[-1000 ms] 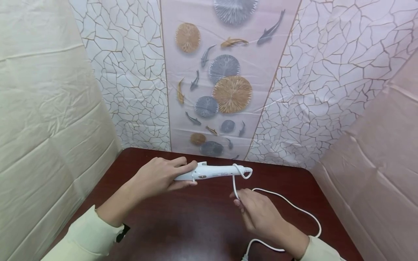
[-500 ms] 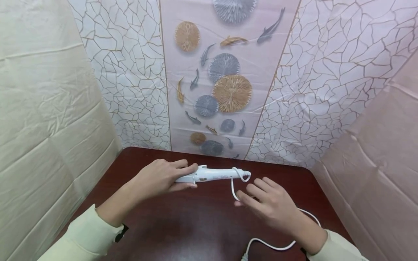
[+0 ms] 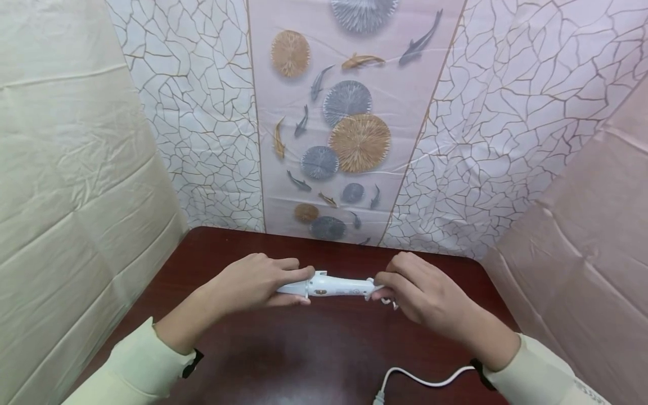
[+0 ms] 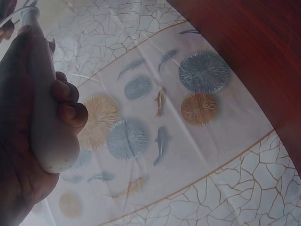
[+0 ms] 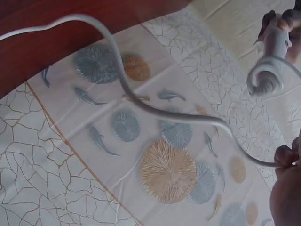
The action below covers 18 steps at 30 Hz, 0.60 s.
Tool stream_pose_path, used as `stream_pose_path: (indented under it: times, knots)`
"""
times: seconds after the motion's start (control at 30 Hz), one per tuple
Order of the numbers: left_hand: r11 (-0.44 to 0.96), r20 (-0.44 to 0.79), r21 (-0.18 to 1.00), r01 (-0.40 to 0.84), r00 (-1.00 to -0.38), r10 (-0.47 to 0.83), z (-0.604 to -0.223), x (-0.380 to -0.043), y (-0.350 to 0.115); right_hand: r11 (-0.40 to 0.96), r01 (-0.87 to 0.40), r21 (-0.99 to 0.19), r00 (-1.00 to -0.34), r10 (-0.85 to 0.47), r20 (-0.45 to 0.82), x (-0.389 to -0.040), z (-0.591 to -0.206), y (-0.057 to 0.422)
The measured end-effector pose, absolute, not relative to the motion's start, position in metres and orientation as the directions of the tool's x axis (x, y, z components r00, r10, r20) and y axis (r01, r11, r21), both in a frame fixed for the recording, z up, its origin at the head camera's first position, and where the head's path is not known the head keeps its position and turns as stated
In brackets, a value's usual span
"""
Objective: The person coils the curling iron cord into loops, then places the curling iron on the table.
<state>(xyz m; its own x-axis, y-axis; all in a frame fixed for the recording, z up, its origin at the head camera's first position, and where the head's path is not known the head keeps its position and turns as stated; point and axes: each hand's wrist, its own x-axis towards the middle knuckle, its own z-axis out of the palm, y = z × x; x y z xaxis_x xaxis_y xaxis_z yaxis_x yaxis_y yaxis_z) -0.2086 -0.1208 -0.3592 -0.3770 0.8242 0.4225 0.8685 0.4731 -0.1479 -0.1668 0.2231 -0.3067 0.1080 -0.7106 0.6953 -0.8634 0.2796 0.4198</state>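
A white hair curling iron (image 3: 338,286) is held level above the table, its cord end pointing right. My left hand (image 3: 255,283) grips it by the barrel end, fingers on top and thumb beneath. The left wrist view shows the rounded white body of the iron (image 4: 51,141) lying in the palm. In the head view my right hand (image 3: 427,291) is at the cord end of the handle. The right wrist view has its fingertips pinching the white cord (image 5: 160,114), with a loop of cord around the end of the iron (image 5: 273,44).
The white plug (image 3: 378,398) lies on the dark red table (image 3: 304,349) near the front edge, its cord running right beneath my right forearm. A patterned cloth wall (image 3: 346,146) stands behind the table. Beige cloth walls (image 3: 86,185) close in both sides.
My right hand has moved from the hanging cord up to the cord end of the iron. The iron has lowered slightly toward me, still in my left hand.
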Motion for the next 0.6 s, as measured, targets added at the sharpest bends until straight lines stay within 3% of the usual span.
stream_pose_path:
  times: [0.2, 0.5, 0.6]
  knots:
    - [0.448, 0.431, -0.213, 0.869, -0.328, 0.841, -0.361, -0.207, -0.122, 0.296, -0.894, 0.337, 0.008, -0.74, 0.672, -0.174, -0.311, 0.23]
    - [0.423, 0.445, -0.335, 0.842, -0.254, 0.859, -0.361, -0.202, -0.119, 0.331, -0.929, 0.167, -0.112, -0.679, 0.725, -0.191, -0.326, 0.235]
    - [0.414, 0.461, -0.35, 0.84, -0.23, 0.857, -0.362, -0.202, -0.119, 0.365, -0.926, 0.099, -0.184, -0.665, 0.724, -0.197, -0.335, 0.236]
